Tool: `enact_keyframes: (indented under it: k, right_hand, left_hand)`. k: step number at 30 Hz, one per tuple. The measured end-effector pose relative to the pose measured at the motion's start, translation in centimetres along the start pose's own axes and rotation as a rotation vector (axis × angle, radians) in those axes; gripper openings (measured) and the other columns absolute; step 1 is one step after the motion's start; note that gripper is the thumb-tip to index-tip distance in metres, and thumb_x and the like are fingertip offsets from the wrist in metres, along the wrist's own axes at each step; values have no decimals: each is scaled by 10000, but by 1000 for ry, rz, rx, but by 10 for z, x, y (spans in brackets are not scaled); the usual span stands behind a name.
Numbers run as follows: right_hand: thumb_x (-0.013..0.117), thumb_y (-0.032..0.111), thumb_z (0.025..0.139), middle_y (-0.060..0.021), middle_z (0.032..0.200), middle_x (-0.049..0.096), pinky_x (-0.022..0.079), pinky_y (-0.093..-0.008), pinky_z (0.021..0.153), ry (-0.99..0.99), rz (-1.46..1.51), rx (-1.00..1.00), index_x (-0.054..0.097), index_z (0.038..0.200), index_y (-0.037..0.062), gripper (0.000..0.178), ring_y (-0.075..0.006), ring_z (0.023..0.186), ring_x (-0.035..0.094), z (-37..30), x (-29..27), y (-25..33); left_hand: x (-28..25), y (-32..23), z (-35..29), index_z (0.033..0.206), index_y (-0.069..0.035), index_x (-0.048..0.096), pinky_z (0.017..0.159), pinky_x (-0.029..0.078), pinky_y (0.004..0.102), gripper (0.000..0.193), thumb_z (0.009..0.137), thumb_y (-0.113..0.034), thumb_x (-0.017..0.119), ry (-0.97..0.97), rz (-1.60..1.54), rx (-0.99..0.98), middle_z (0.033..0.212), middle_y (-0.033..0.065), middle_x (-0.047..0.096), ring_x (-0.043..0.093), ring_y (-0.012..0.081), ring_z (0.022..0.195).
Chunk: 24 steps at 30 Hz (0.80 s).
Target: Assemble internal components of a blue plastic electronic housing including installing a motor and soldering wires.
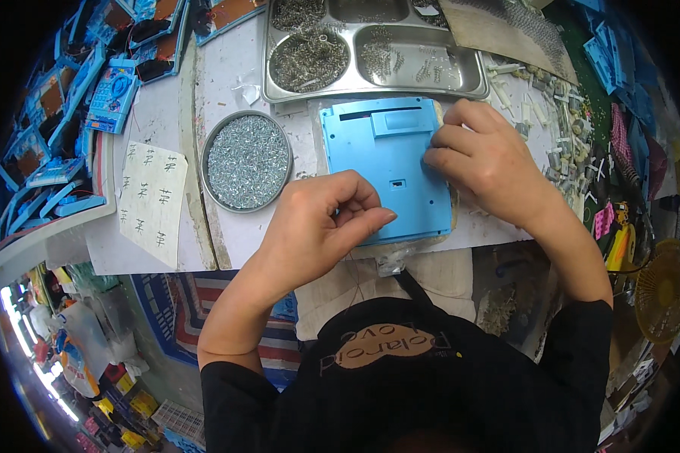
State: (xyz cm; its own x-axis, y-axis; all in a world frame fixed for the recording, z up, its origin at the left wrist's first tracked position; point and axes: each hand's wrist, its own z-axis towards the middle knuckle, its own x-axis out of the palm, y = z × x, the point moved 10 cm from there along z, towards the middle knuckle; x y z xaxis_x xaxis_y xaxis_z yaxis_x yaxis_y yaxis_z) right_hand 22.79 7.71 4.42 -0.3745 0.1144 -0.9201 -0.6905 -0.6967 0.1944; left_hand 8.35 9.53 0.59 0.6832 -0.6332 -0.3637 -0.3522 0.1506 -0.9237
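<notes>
A light-blue plastic casing (385,170) lies flat on a beige-edged pad in front of me, with a slot near its far edge and a small rectangular opening. My left hand (325,219) is over the casing's near left corner, fingers curled and thumb pointing right; whatever they pinch, if anything, is hidden. At the casing's right edge, my right hand (487,158) has its fingers bent and drawn together, and I cannot make out anything in them. To the left stands a round tin (206,162) full of small silvery screws (248,162).
A steel compartment tray (279,92) with small metal parts stands at the back. On the left are a handwritten paper sheet (153,200) and a pile of blue plastic units (113,94). Small white and metal parts (540,113) are scattered at right. A yellow fan (659,283) is farther right.
</notes>
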Motion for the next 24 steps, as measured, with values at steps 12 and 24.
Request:
enact_keyframes:
  k: [12, 24]
  right_hand:
    - [818, 62, 833, -89, 929, 677, 483, -318, 785, -275, 1408, 390, 748, 971, 22, 160, -194, 879, 617, -35, 23, 17]
    - [736, 34, 909, -141, 970, 692, 546, -307, 785, -331, 1133, 781, 668, 991, -35, 127, -201, 878, 689, -76, 0, -21]
  left_hand:
    - [70, 4, -11, 933, -17, 673, 605, 467, 186, 148, 921, -122, 778, 309, -1052, -348, 776, 13, 673, 616, 56, 677]
    - [9, 16, -32, 920, 0, 633, 565, 425, 205, 100, 988, -68, 660, -306, -582, -86, 768, 50, 683, 560, 60, 645]
